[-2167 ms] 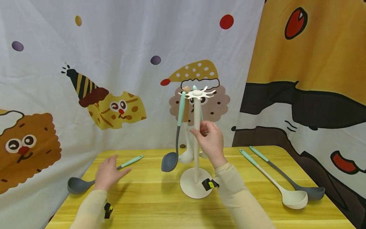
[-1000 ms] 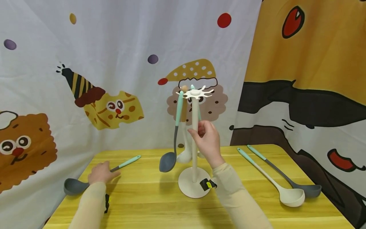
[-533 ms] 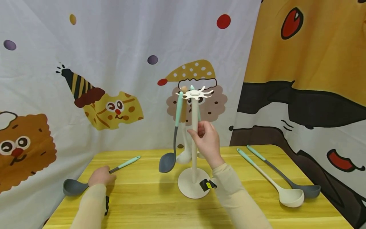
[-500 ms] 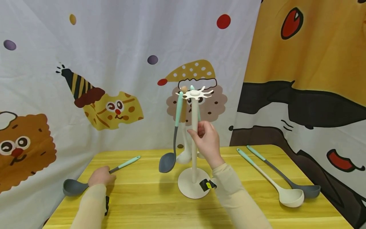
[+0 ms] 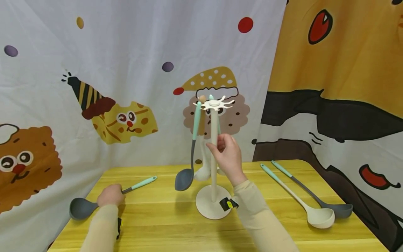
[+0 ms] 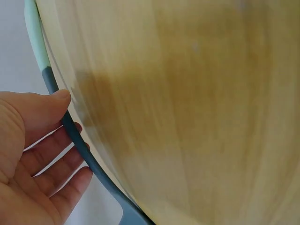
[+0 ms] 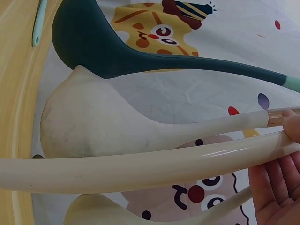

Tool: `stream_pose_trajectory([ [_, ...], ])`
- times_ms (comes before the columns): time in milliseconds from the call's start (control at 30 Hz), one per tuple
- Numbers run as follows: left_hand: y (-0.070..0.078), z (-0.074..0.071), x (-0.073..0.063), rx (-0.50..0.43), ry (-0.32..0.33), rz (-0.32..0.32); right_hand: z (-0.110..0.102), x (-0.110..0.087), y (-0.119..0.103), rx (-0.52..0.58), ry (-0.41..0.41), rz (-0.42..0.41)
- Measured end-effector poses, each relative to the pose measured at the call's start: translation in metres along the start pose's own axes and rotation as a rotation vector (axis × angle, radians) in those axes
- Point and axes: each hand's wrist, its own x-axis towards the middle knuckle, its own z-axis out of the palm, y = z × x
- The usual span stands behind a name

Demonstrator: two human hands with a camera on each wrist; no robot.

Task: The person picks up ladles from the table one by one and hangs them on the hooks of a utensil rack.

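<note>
On the left of the table lies a ladle with a dark grey bowl and a mint-green handle end. My left hand pinches its grey shaft between thumb and fingers, as the left wrist view shows. At the middle stands a cream utensil stand with a round base and a hooked top. My right hand grips its pole. From the hooks hang a dark grey ladle, a white ladle with a wooden handle, and another pale utensil, partly hidden behind the pole and hand.
To the right, a white ladle and a dark grey ladle lie side by side, both with mint-green handle ends. The wooden table backs onto a curtain printed with cartoon figures.
My left hand has come down from above the left ladle and taken hold of its shaft. The ladle's handle end has shifted slightly toward me. My right hand stays on the pole.
</note>
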Motion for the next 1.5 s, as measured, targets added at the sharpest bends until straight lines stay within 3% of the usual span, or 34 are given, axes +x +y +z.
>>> stream_pose_trajectory([
  [933,0.007,0.0,-0.005,0.018,0.013,0.007,0.001,0.0,0.0,0.01,0.008,-0.013],
  [1200,0.013,0.002,-0.001,-0.006,0.053,0.025,0.001,-0.001,0.0,0.005,0.007,-0.026],
  [1500,0.026,-0.001,0.002,-0.03,0.142,0.093,0.0,0.0,0.0,-0.002,0.014,-0.035],
])
